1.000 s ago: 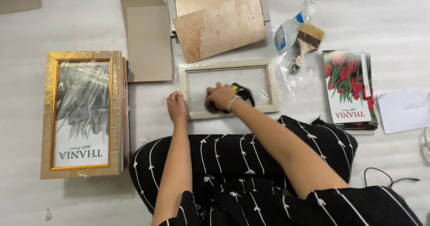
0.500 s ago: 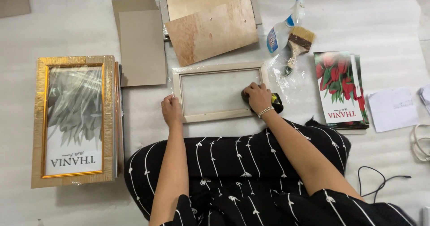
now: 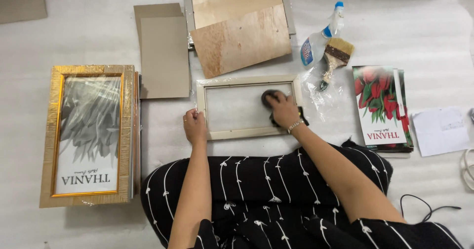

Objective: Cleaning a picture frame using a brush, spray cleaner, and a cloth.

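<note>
A small pale wooden picture frame (image 3: 249,132) lies flat on the white floor covering in front of me. My left hand (image 3: 194,126) presses down on the frame's lower left corner. My right hand (image 3: 282,109) rests on the right part of the glass and grips a dark cloth (image 3: 269,98) that touches the glass. My lap, in a black garment with white marks, fills the bottom of the view.
A gold-framed grey print (image 3: 89,135) lies at the left. Grey cardboard sheets (image 3: 163,51) and plywood backing boards (image 3: 239,31) lie beyond the frame. A spray bottle (image 3: 321,36), a paintbrush (image 3: 333,61), tulip prints (image 3: 380,105), white paper (image 3: 441,130) and a black cable (image 3: 424,210) sit at the right.
My right hand with the cloth slid from the frame's middle to its right edge and now sits on the upper right of the glass. My left hand stayed on the lower left corner.
</note>
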